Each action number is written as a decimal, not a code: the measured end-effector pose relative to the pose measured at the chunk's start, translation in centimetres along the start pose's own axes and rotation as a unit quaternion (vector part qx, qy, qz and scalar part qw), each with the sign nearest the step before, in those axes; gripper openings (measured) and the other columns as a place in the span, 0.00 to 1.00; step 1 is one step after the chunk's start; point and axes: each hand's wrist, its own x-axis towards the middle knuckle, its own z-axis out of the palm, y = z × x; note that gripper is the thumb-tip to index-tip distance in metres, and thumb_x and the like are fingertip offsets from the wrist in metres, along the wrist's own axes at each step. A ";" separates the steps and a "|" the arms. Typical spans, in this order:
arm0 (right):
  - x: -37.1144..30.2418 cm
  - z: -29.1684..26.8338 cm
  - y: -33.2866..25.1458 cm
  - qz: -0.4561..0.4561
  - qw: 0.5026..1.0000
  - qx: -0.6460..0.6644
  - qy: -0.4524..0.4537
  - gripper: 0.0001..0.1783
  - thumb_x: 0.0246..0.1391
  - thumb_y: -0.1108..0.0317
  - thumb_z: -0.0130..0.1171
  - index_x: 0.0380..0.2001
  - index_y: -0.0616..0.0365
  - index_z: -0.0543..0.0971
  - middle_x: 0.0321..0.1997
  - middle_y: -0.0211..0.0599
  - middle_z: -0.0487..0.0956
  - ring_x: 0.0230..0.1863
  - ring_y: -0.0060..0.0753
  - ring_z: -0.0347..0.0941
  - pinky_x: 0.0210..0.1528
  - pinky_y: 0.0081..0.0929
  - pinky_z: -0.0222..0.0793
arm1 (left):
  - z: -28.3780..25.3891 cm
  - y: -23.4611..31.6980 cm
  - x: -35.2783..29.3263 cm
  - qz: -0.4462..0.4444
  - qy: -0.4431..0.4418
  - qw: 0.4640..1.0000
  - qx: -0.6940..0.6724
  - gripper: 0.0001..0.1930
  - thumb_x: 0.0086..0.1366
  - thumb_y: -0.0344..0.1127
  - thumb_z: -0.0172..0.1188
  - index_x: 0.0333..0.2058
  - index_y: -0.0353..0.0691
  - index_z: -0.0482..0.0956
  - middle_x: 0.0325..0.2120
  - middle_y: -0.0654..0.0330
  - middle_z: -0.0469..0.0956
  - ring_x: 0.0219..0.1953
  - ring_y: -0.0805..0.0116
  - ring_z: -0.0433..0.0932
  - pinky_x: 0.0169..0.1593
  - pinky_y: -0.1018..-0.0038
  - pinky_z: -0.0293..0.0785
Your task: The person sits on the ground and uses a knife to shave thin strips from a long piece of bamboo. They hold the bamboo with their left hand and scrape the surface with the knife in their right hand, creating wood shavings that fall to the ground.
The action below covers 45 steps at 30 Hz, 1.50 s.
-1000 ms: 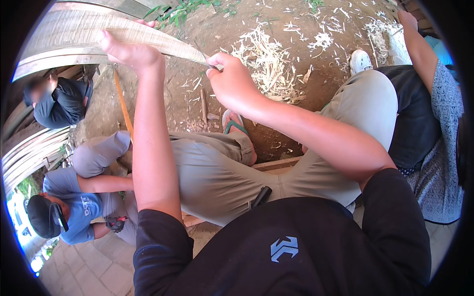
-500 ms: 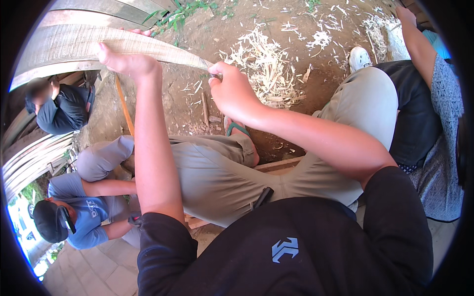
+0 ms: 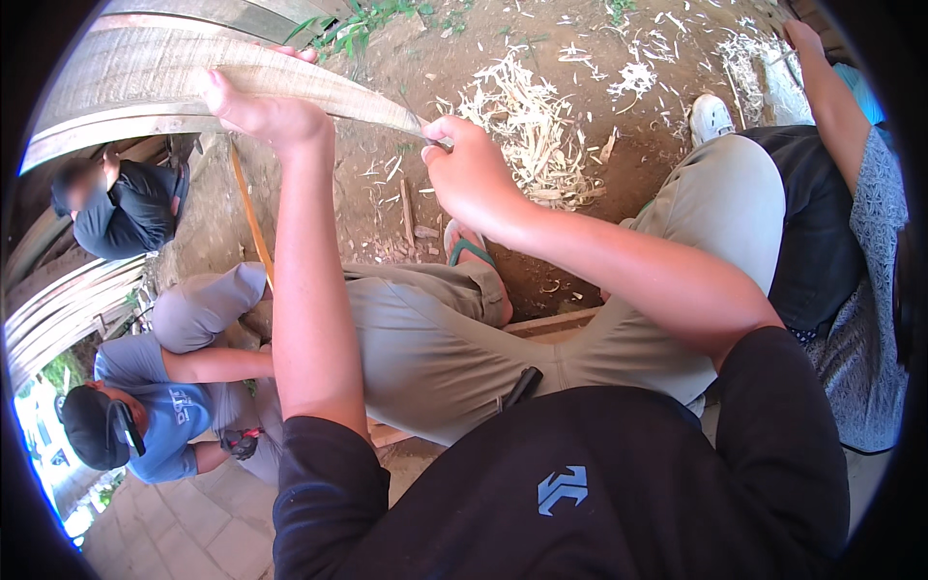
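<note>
A long pale wooden board (image 3: 242, 72) with visible grain stretches from the upper left and narrows to a tip. My left hand (image 3: 266, 114) is closed around its broad part: the thumb lies on the near side, and fingertips show beyond the far edge. At the narrow end, my right hand (image 3: 474, 174) is closed on the tip, thumb uppermost. A small dark bit shows by the right fingers; its kind I cannot make out.
Wood shavings (image 3: 532, 126) lie heaped on the dirt ground. A person in a blue shirt (image 3: 174, 416) sits at left, another in dark clothes (image 3: 126, 217) beyond. At right a person's arm (image 3: 826, 111) reaches forward. An orange-brown strip (image 3: 249, 208) slants beside my left forearm.
Both my hands and the board have shifted slightly to the right. The grip of each hand looks the same. At left, the seated person's gloved hand has moved a little.
</note>
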 end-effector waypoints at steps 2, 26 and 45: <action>-1.1 0.5 0.3 -0.034 0.999 0.004 0.031 0.16 0.65 0.71 0.51 0.52 0.68 0.77 0.31 0.53 0.82 0.31 0.42 0.82 0.34 0.41 0.73 | 0.2 0.0 -0.1 0.000 0.002 1.000 0.001 0.28 0.71 0.63 0.46 0.51 0.41 0.64 0.36 0.53 0.71 0.32 0.57 0.77 0.30 0.57 0.79; 0.5 0.2 1.1 -0.075 0.997 -0.011 0.030 0.16 0.67 0.70 0.55 0.54 0.64 0.77 0.29 0.43 0.78 0.25 0.30 0.73 0.29 0.35 0.65 | 0.6 0.1 -0.2 -0.028 0.025 0.999 0.003 0.30 0.71 0.65 0.46 0.52 0.42 0.65 0.35 0.55 0.71 0.32 0.59 0.75 0.33 0.58 0.76; 0.1 0.1 1.3 -0.044 0.998 -0.029 0.027 0.16 0.65 0.71 0.51 0.51 0.68 0.77 0.34 0.55 0.83 0.34 0.49 0.83 0.39 0.42 0.74 | 0.0 -0.5 0.4 -0.008 0.038 0.999 0.012 0.33 0.70 0.63 0.49 0.59 0.41 0.63 0.37 0.51 0.71 0.33 0.57 0.77 0.32 0.57 0.79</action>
